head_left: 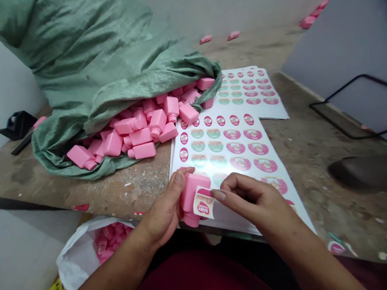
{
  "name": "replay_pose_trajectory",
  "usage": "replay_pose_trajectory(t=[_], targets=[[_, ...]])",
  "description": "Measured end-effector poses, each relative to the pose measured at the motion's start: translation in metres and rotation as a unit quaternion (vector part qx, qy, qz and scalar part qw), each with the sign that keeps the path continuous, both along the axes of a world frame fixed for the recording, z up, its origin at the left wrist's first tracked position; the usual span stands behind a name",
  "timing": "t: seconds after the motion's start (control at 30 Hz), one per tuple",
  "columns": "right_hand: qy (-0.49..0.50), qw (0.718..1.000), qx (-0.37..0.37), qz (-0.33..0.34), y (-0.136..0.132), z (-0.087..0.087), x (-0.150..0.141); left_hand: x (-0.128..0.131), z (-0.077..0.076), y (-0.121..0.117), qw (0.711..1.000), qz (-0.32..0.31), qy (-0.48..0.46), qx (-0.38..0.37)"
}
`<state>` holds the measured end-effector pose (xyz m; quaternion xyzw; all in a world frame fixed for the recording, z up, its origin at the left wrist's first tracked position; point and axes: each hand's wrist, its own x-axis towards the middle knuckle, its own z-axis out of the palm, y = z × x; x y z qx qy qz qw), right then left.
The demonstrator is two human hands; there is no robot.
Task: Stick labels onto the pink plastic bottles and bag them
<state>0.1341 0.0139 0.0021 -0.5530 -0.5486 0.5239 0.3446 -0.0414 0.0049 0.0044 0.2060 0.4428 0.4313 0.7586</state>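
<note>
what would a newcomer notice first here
A heap of pink bottles spills from a green woven sack at upper left. Sheets of round labels lie to its right, and at bottom the left hand holds a bottle, the right hand at its label.

Pale plaster walls (6,82) close in around a scuffed wooden counter (21,177) speckled with white flecks, while a grey panel (347,43) stands at the right, a thin black wire frame (334,90) against it.
</note>
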Motion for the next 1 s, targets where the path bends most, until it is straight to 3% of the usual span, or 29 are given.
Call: replay_pose_trajectory(t=[0.43,0.67,0.83,0.93,1.0], targets=[[-0.044,0.998,0.041,-0.004,0.002,-0.008,0.002,0.002,-0.001,-0.004,0.998,-0.059,0.023,0.025],[-0.168,0.971,0.149,-0.077,-0.004,-0.003,0.003,0.002,0.002,-0.008,0.996,-0.081,0.036,0.017],[-0.136,0.980,0.139,-0.035,-0.006,-0.002,-0.008,0.005,0.003,-0.012,0.995,-0.091,0.035,0.005],[-0.125,0.981,0.141,-0.040,-0.006,-0.008,-0.008,-0.020,0.004,-0.020,0.988,-0.126,0.089,0.000],[-0.127,0.980,0.145,-0.040,-0.004,-0.015,-0.001,-0.054,0.012,-0.030,0.961,-0.197,0.196,0.015]])
